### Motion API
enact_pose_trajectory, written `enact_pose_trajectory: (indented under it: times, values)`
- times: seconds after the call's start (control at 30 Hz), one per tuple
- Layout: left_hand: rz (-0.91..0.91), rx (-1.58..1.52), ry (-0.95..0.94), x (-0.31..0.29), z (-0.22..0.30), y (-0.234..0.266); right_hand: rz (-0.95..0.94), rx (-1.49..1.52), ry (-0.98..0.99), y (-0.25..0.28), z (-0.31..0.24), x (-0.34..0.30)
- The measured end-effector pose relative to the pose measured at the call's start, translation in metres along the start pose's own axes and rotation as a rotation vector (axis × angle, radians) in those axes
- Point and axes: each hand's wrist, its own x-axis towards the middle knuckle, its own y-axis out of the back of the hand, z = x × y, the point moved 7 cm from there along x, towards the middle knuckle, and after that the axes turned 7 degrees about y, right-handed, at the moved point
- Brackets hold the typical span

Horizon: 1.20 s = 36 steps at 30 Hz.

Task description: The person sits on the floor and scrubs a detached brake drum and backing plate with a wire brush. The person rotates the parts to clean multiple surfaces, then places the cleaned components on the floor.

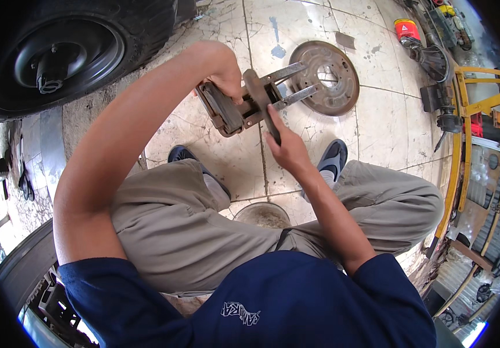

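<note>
My left hand (225, 72) is closed around a worn brake caliper (219, 110), a rusty block-like metal part, held above the floor between my knees. My right hand (289, 149) grips the lower end of a brown, slightly curved flat metal piece (258, 95), which looks like a brake pad. It lies against the caliper's open side, its upper end free. Two grey metal arms (298, 95) run from beside it to a round rusty plate (343, 90) with a central hole. Whether these arms join the caliper or only lie behind it, I cannot tell.
A large tyre and black wheel (67, 49) stand at upper left. Below my hands, between my feet, sits a round bowl (261, 214). At right are a yellow metal frame (463, 139), a red can (406, 29) and dark mechanical parts (435, 64). Cracked tiles (383, 133) cover the floor.
</note>
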Motion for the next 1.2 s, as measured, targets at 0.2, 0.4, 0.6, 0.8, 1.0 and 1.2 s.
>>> enact_pose_trajectory:
  times: [0.2, 0.4, 0.6, 0.8, 1.0, 1.2]
  values:
    - [0.019, 0.001, -0.02, 0.0, 0.003, 0.0, 0.13, -0.05, -0.212, 0.046, 0.039, 0.017]
    - [-0.067, -0.079, 0.023, 0.008, -0.005, 0.001, 0.032, 0.043, -0.069, -0.001, 0.009, 0.01]
    - [0.113, -0.182, -0.029, 0.019, -0.026, 0.021, 0.031, -0.082, -0.169, 0.041, 0.035, 0.026]
    - [0.405, 0.002, 0.087, 0.033, -0.087, 0.047, 0.058, -0.006, -0.183, 0.03, 0.032, 0.021]
    - [0.35, 0.049, 0.213, 0.037, -0.118, 0.036, -0.002, -0.045, -0.159, 0.035, 0.033, 0.029]
    - [0.316, 0.1, 0.148, 0.044, -0.094, 0.022, 0.21, 0.037, -0.293, 0.069, 0.065, 0.028]
